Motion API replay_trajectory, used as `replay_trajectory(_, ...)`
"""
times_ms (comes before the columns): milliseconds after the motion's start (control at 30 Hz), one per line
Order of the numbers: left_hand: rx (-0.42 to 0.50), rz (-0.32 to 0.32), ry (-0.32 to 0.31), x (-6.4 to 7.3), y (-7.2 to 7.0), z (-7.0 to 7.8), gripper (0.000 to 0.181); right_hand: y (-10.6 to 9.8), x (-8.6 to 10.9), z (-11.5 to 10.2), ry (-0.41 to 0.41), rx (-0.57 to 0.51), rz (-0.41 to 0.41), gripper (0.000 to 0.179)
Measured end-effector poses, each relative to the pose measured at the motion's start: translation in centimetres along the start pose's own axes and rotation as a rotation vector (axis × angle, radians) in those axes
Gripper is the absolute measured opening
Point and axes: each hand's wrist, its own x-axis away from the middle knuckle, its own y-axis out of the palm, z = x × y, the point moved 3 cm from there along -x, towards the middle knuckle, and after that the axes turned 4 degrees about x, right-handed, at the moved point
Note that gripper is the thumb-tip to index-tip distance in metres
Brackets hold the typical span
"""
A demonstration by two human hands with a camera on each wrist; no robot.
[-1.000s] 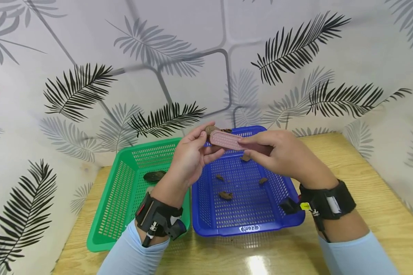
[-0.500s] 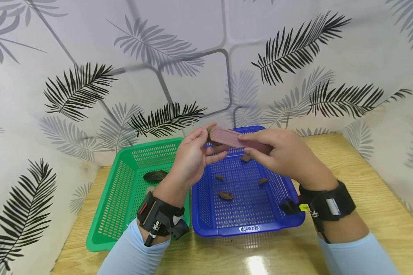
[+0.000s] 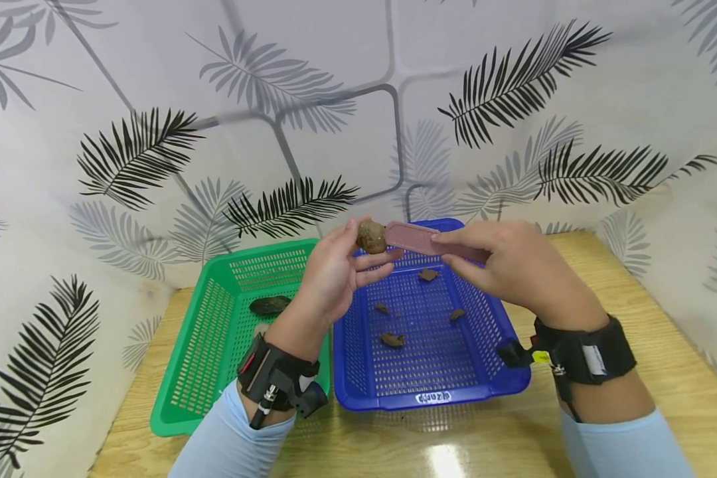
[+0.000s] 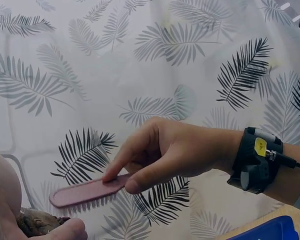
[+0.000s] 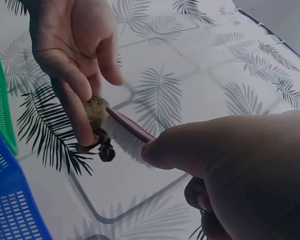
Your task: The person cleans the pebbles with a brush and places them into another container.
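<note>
My left hand holds a rounded brown lump between thumb and fingers, above the back of the blue basket. In the right wrist view the lump is rough and tan on top, with a dark knobby end below; its exact kind is unclear. My right hand pinches a pink brush by its handle. The brush's head is right beside the lump in the head view, and its pale bristles point downward in the left wrist view.
The blue basket holds several small brown scraps. Left of it stands a green basket with a dark elongated object and a paler one partly hidden by my wrist. Both stand on a wooden table against a leaf-patterned backdrop.
The brush first moved over the lump, covering most of it, then shifted right with my right hand, leaving the lump in plain view. My left hand has stayed nearly in place.
</note>
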Motion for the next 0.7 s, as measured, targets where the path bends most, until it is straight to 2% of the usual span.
replay_trajectory(100, 0.002, -0.022, -0.010, -0.1, 0.1, -0.1, 0.068, 0.0, 0.0, 0.0, -0.006, 0.007, 0.040, 0.038)
replay_trajectory(300, -0.015, -0.050, -0.029, 0.0, 0.5, -0.1, 0.087, 1.5, -0.8, -1.4, -0.116, -0.009, 0.050, 0.039)
replay_trajectory(567, -0.006, -0.007, -0.006, 0.0, 0.3, 0.1, 0.075, 0.5, -0.4, -0.9, -0.064, 0.014, 0.011, 0.036)
replay_trajectory(700, -0.003, -0.015, -0.001, 0.0, 0.2, 0.0, 0.073, 0.1, -0.1, -0.3, -0.055, 0.039, 0.043, 0.038)
